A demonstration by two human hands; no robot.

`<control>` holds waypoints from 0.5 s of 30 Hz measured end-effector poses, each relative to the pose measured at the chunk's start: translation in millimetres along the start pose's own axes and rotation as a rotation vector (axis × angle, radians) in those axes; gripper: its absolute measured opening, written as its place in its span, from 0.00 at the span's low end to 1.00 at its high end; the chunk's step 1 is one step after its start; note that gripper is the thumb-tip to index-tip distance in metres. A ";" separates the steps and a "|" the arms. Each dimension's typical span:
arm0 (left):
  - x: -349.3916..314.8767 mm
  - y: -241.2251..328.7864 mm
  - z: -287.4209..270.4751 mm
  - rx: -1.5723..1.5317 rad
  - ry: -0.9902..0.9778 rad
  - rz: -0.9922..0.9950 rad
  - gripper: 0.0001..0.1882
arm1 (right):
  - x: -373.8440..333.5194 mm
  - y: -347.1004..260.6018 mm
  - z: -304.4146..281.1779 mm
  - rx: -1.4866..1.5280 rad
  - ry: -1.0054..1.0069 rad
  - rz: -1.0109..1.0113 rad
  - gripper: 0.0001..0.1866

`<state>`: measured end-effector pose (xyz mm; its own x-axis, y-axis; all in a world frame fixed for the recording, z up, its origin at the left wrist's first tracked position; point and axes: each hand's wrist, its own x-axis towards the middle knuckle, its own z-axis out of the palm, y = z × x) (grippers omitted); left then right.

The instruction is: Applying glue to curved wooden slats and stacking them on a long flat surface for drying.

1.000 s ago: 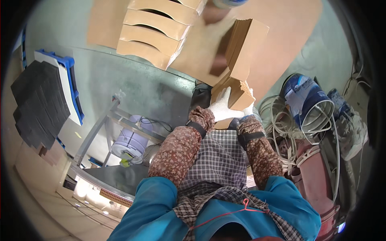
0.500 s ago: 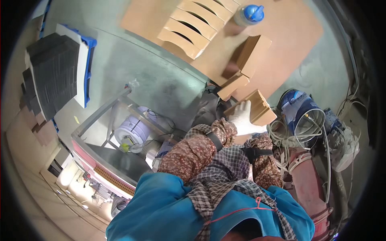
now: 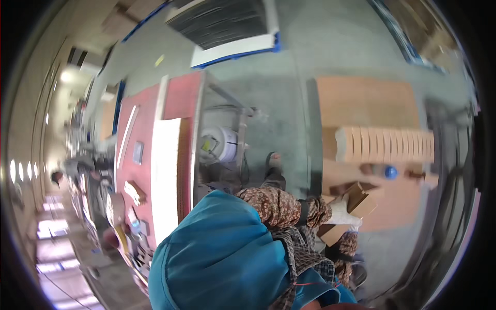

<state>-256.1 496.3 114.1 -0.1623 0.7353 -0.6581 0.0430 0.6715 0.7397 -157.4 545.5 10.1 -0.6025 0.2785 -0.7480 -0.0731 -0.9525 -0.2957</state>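
My left hand (image 3: 338,212), in a white glove, grips a brown folded cardboard piece (image 3: 329,235). Its fingers are partly blurred. My right hand (image 3: 354,221), also gloved in white, is close against the left one by the cardboard, and its fingers are hidden. Another folded cardboard piece (image 3: 357,196) with raised sides is just beyond the gloves; blur hides whether they touch it. Farther off, a row of several similar cardboard pieces (image 3: 385,144) stands on a flat brown board (image 3: 369,101). A bottle with a blue cap (image 3: 390,172) stands between that row and my hands.
To the left is a red-topped table (image 3: 139,111) with a thick white stack (image 3: 166,170) along its edge. Under it sits a pale round tub (image 3: 226,144). A pallet with dark sheets (image 3: 227,26) lies at the top. Another person (image 3: 77,168) is at far left.
My view has swung round, bringing the red table and the other person into sight. The cardboard and both hands now appear lower and to the right, with the hands still together.
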 end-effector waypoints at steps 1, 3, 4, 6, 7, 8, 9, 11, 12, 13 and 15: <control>-2.0 -5.1 -22.6 -0.035 -0.016 -0.062 0.68 | 10.4 -5.9 20.8 -0.062 -0.028 0.021 0.38; -16.8 -4.9 -66.5 -0.156 -0.057 -0.158 0.69 | 26.3 -13.9 72.4 -0.176 -0.073 0.072 0.38; -26.5 -8.5 -90.7 -0.268 -0.045 -0.128 0.69 | 36.3 -15.5 100.1 -0.231 -0.090 0.100 0.39; -44.2 -18.9 -152.8 -0.447 0.013 -0.054 0.69 | 60.8 -12.5 160.9 -0.347 -0.132 0.160 0.39; -58.2 -28.0 -185.0 -0.549 0.083 0.057 0.66 | 71.4 -9.2 191.1 -0.405 -0.150 0.196 0.39; -69.4 -33.1 -218.9 -0.578 0.090 0.015 0.60 | 81.6 -4.6 221.4 -0.475 -0.168 0.238 0.39; -83.5 -36.6 -248.0 -0.749 0.102 0.121 0.56 | 90.1 -0.8 250.0 -0.539 -0.186 0.276 0.39; -112.5 -46.4 -306.2 -1.006 0.111 0.304 0.50 | 107.5 10.9 306.9 -0.684 -0.226 0.367 0.39; -128.0 -54.8 -336.8 -1.091 0.096 0.371 0.47 | 116.2 17.4 334.0 -0.760 -0.257 0.410 0.39; -145.6 -63.2 -359.5 -1.067 0.176 0.248 0.44 | 125.1 23.4 360.2 -0.836 -0.286 0.452 0.39; -170.3 -75.5 -398.7 -1.138 0.293 0.350 0.43 | 146.7 40.5 409.7 -1.076 -0.325 0.512 0.39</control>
<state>-624.7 283.8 226.4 -0.5369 0.7128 -0.4512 -0.7330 -0.1294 0.6679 -574.4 497.2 131.8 -0.5499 -0.2865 -0.7846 0.8276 -0.3136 -0.4655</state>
